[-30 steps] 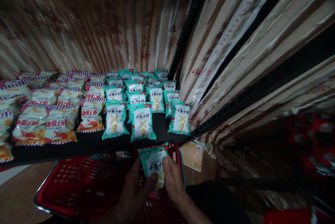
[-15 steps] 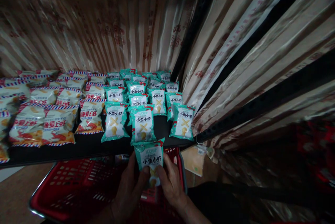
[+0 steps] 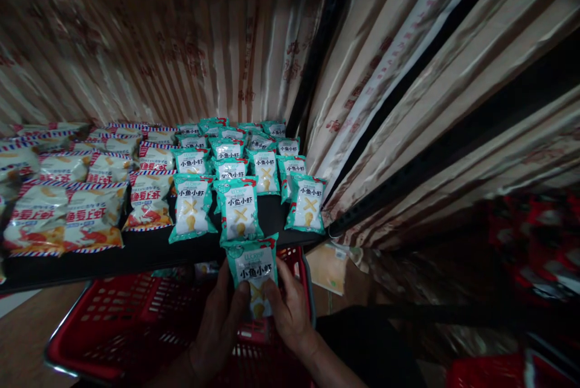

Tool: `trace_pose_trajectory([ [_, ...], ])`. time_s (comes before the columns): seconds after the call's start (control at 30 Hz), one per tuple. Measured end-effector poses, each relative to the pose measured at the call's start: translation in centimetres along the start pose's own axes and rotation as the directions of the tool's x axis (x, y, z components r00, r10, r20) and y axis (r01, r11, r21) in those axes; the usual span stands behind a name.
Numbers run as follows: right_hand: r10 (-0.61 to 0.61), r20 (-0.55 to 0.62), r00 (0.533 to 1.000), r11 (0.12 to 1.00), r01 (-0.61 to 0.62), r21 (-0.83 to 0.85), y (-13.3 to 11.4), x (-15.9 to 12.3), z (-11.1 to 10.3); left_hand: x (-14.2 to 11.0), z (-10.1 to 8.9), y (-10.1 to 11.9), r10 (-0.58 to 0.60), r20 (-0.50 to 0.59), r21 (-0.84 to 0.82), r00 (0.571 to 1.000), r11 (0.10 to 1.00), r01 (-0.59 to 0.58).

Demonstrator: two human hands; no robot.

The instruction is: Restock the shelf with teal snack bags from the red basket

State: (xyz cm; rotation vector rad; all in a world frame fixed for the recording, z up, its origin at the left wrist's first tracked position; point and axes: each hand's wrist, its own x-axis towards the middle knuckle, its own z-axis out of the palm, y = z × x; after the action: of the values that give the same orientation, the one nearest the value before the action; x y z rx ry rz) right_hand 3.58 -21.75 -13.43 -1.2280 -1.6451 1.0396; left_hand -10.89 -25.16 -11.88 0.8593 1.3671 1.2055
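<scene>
Between both hands I hold a teal and white snack bag, upright, its printed front facing me. My left hand grips its left side with the thumb on the front. On the right side, my right hand closes the same way. The bag is just in front of the shelf edge, over a red shopping basket. Right behind it on the shelf stands a matching teal bag, with another teal bag to its left and a third teal bag to the right.
Rows of white and orange snack bags fill the left of the black shelf. Pleated printed sheeting hangs behind and to the right, past a dark post. Red items sit in shadow at the far right.
The view has shifted slightly, so the shelf and its bags sit a little farther left. Both hands keep hold of the same teal bag in front of the shelf.
</scene>
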Motion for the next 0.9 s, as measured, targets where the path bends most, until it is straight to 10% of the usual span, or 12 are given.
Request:
trace_pose_trajectory([
  [0.9, -0.319, -0.250, 0.914, 0.938, 0.267, -0.221, 0.8, 1.9, -1.1, 1.7, 4.0, 4.2, 0.278, -0.121, 0.239, 0.953, 0.940, -0.244],
])
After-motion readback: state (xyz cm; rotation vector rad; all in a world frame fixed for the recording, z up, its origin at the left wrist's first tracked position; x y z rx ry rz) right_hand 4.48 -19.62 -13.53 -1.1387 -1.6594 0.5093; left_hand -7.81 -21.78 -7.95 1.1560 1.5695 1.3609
